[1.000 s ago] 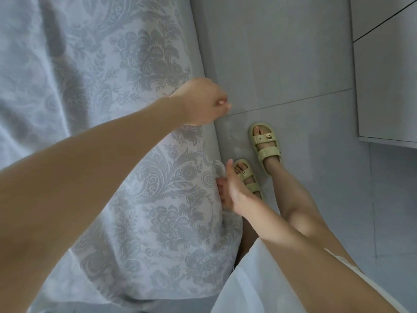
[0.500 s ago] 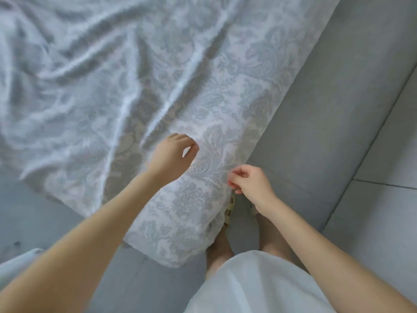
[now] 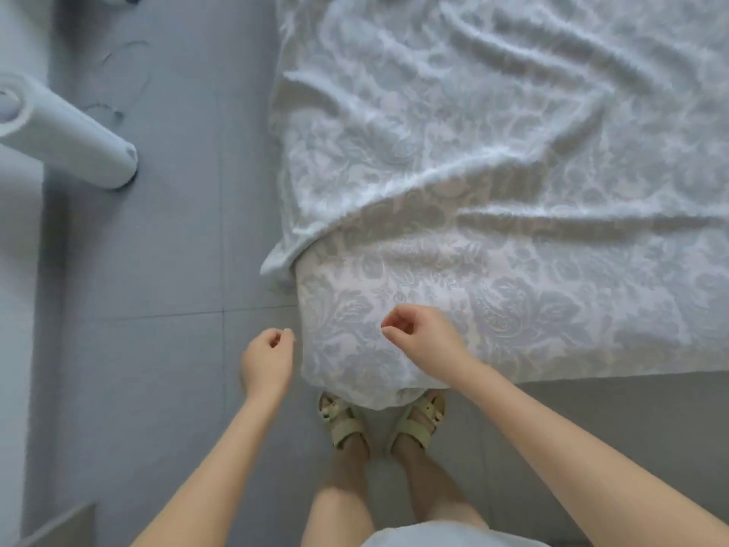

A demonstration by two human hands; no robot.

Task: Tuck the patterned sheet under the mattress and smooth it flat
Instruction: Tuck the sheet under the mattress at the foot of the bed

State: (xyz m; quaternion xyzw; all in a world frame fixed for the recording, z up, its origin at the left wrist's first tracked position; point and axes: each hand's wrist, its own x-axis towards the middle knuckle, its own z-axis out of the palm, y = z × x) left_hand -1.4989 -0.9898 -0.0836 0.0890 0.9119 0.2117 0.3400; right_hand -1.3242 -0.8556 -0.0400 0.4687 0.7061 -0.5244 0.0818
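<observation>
The patterned sheet [image 3: 513, 171], white with a grey floral print, covers the mattress and lies in deep wrinkles across the top. At the near corner [image 3: 355, 361] it is drawn down smooth over the mattress side. A loose flap [image 3: 282, 254] hangs out along the left edge. My left hand [image 3: 268, 361] hovers over the floor just left of the corner, fingers loosely curled, holding nothing. My right hand [image 3: 424, 341] is over the corner's sheet, fingers loosely curled with thumb and forefinger apart, gripping nothing.
Grey floor tiles [image 3: 165, 270] run along the left side of the bed and in front of it. A white cylinder [image 3: 79, 144] stands at the left, with a thin cable [image 3: 118, 73] on the floor behind it. My sandalled feet [image 3: 343, 424] stand against the corner.
The view has swung round so the mattress corner points at me. My left hand has moved off the sheet to the floor side; my right hand no longer pinches the edge.
</observation>
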